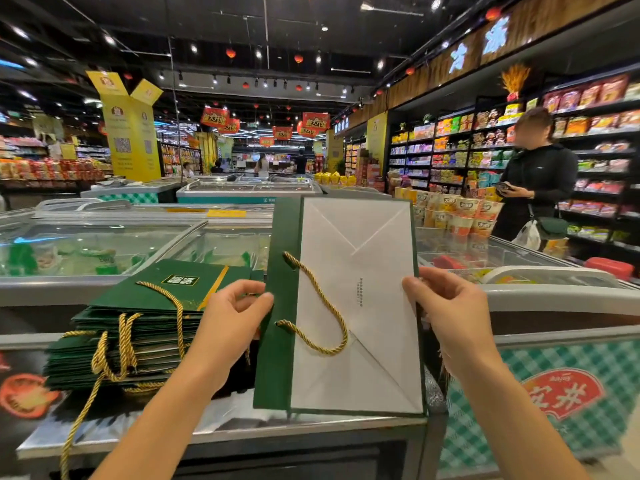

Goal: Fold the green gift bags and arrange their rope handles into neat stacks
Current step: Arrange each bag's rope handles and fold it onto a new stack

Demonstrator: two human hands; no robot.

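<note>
Single head-worn wide-angle view, facing forward and slightly down, close over a chest freezer [69, 285], shop aisles beyond

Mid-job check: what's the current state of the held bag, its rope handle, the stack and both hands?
Held gift bag: folded flat, upright, white panel facing the camera.
Rope handle: hanging in a loose loop across the white panel.
Stack of bags: folded flat, piled; rope handles dangling untidily.
Left hand: pinches the bag's left edge.
Right hand: grips the bag's right edge.
</note>
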